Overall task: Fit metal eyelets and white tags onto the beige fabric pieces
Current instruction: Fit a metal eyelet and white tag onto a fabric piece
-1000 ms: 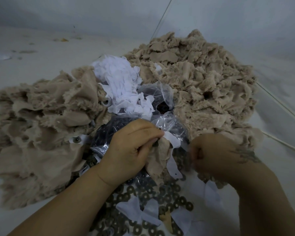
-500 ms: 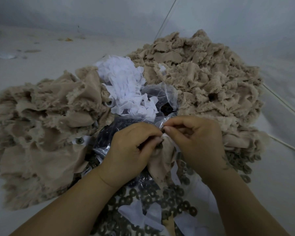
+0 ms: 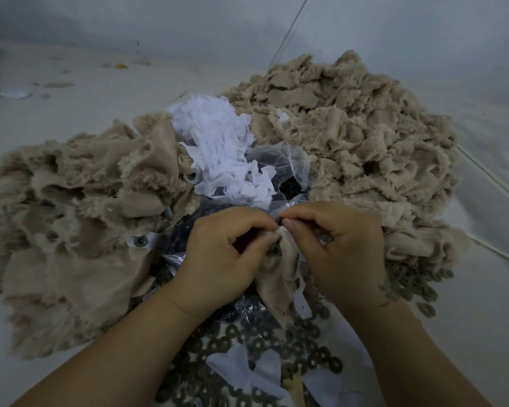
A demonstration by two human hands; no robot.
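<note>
Between the two beige heaps, one fabric piece (image 3: 279, 277) is pinched by left hand (image 3: 227, 257) and right hand (image 3: 338, 248), fingers curled tight on it. Finished pieces with eyelet and tag (image 3: 141, 240) are seen left; a large pile (image 3: 350, 136) is judged left undone.

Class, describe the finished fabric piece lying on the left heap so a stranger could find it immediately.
Start at the big beige heap on the left. Along its near right edge, beside the left hand, lies one fabric piece. Unlike its neighbours, it shows a round metal eyelet on a white tag.
</note>
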